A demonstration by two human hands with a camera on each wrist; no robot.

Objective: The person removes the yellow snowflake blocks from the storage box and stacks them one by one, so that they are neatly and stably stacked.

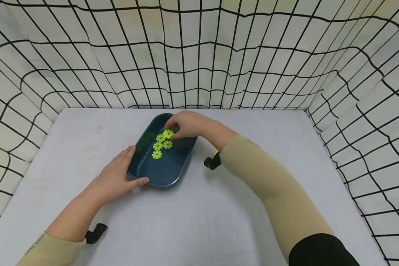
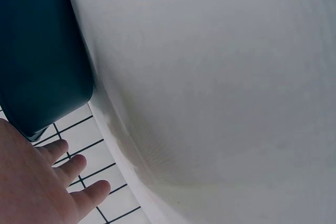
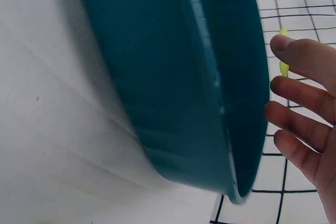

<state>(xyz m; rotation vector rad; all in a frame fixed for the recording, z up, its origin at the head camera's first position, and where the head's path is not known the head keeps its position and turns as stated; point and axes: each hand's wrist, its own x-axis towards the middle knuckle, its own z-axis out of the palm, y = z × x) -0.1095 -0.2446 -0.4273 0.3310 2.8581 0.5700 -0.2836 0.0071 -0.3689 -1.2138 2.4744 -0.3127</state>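
Observation:
A dark blue-green tray (image 1: 163, 179) stands at an angle on the white table. Several yellow-green slotted discs (image 1: 157, 145), flower-like in outline, lie in it. My right hand (image 1: 187, 125) is over the tray's far right side and pinches one such disc (image 3: 284, 66) between thumb and finger, edge-on in the right wrist view. With straight fingers and the thumb spread, my left hand (image 1: 118, 173) touches the tray's left side and near left corner. In the left wrist view three of its fingertips (image 2: 97, 190) show beside the tray wall.
Black netting (image 1: 199, 44) over white sheeting rises behind the table (image 1: 199, 221) and on both sides. A yellow-green bit (image 1: 215, 152) peeks out by the right wrist's black camera mount (image 1: 212, 162). Another black mount (image 1: 96, 233) sits on the left wrist.

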